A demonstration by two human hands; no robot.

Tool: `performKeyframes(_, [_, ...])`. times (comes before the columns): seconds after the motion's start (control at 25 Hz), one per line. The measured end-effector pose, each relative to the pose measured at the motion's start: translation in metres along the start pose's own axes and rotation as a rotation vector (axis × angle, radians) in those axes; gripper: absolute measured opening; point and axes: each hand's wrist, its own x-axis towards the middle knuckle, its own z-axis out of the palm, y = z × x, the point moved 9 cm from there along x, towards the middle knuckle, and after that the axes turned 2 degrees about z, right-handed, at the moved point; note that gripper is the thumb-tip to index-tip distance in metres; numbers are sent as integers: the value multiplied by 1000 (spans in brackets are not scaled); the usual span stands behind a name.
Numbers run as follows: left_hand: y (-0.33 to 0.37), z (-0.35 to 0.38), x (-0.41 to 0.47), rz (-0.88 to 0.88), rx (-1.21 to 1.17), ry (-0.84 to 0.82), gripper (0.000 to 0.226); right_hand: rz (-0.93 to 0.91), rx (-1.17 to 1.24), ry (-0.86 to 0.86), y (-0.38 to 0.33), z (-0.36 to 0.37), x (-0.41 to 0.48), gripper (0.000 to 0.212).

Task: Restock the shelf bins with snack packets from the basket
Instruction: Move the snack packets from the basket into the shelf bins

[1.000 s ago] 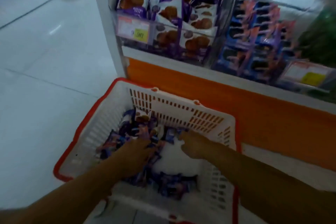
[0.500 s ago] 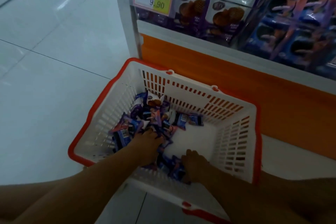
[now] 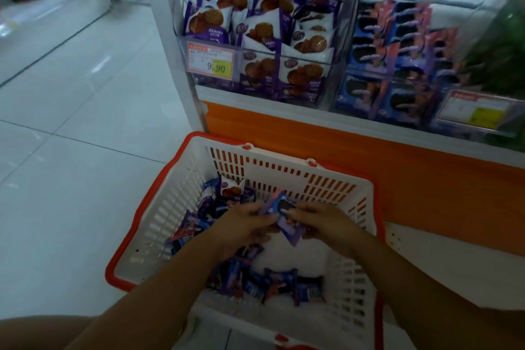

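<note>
A white basket (image 3: pixel 159 224) with a red rim stands on the floor before the shelf. Several purple and blue snack packets (image 3: pixel 272 285) lie in it. Above the basket my left hand (image 3: pixel 244 226) and my right hand (image 3: pixel 324 223) together hold a small bunch of blue-purple packets (image 3: pixel 281 216), each gripping one side. On the shelf, a clear bin (image 3: pixel 284 65) holds white-purple waffle packets. Beside it on the right is a bin of blue sandwich-cookie packets (image 3: pixel 397 65).
An orange shelf base (image 3: pixel 426 179) rises just behind the basket. A white upright post (image 3: pixel 176 37) marks the shelf's left end. Price tags (image 3: pixel 211 62) hang on the bin fronts. Pale tiled floor (image 3: pixel 71 150) spreads to the left.
Both hands have risen from the bottom of the basket and come together, now holding packets between them. The view tilted up, showing more of the shelf bins.
</note>
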Motion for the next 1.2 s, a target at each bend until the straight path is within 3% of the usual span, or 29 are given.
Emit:
performKeyframes(0.2, [12,17,-6,38,-90,21,28,-43,229,17,1,-14,-14,33])
performKeyframes(0.36, [24,26,-14,92,-58,48,31,-88,262,19,-7,-14,-30,29])
performKeyframes(0.56, [96,48,-30,303,116,147,28,-366,232,301,-64,-46,-71,24])
performKeyframes(0.76, [234,87,-72,740,524,243,25,-699,-154,492,-188,-94,-161,23])
performKeyframes(0.88, [300,108,-96,1048,938,401,44,-802,-316,652,-247,-141,-195,23])
performKeyframes(0.96, [319,116,-87,1135,1341,509,55,-756,-450,775,-269,-175,-198,21])
performKeyframes(1.04, [318,111,-62,1099,1589,539,57,-653,-531,808,-273,-205,-184,22])
performKeyframes(1.2, [307,93,-35,1115,1634,536,57,-462,-572,699,-264,-222,-138,23])
